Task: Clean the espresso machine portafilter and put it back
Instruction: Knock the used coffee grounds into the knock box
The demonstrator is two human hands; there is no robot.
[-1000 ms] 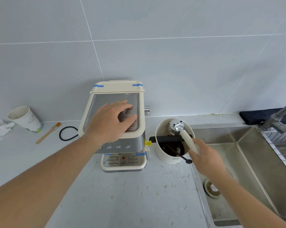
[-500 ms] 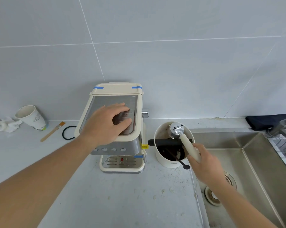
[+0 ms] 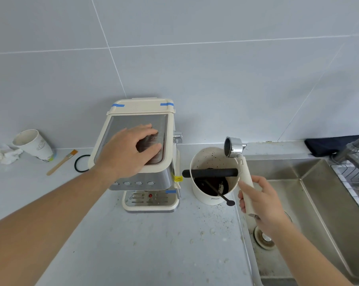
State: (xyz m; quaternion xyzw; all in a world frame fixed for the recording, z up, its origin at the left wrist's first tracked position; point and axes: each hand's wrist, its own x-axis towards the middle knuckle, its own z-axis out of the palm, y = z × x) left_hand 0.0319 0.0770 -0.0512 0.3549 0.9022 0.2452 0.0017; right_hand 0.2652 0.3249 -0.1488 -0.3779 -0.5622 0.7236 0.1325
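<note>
Steel basket up, cream handle down: the portafilter (image 3: pixel 239 162) is tilted above the knock box (image 3: pixel 213 176), and the right hand (image 3: pixel 261 201) has its fingers clamped round the lower handle. Dark grounds lie inside the cream box under its black bar (image 3: pixel 210 173), and a black spoon (image 3: pixel 222 195) leans over the rim; the small print low on the box wall is too blurred to read. The left hand (image 3: pixel 131 150) lies flat, fingers spread, on top of the espresso machine (image 3: pixel 141 162), gripping nothing. A yellow sticker (image 3: pixel 178 179) on the machine's side can't be read either. Blue tape (image 3: pixel 118 105) marks the lid. Grounds speckle the grey counter (image 3: pixel 154 244). Right, a steel sink (image 3: pixel 310 203). Far left stand a paper cup (image 3: pixel 33 144), a brush (image 3: pixel 62 162) and a black ring (image 3: pixel 81 163), against grey wall tiles.
</note>
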